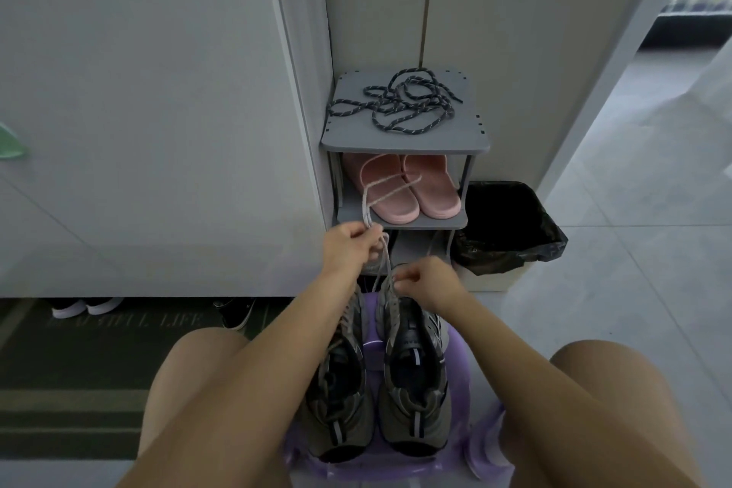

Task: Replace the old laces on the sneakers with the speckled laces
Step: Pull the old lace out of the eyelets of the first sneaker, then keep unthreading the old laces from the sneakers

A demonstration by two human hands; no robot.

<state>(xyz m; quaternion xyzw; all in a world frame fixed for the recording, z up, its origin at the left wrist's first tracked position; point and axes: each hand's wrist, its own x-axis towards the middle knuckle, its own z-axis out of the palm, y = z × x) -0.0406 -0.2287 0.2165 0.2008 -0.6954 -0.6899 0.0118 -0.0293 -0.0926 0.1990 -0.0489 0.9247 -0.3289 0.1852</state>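
Unlacing is the step I judge I'm on. My left hand (350, 246) has its fingers curled round the pale old lace (365, 210), drawn up clear of the sneakers (412, 368), which stand side by side on a purple stool (372, 349). The speckled laces (400, 101) lie tangled on top of the grey shoe rack (455, 131), well apart and untouched. My right hand (427, 277) pinches lace at the right sneaker's far eyelets. Next, I reckon, comes drawing each crossing free, steadying the shoe.
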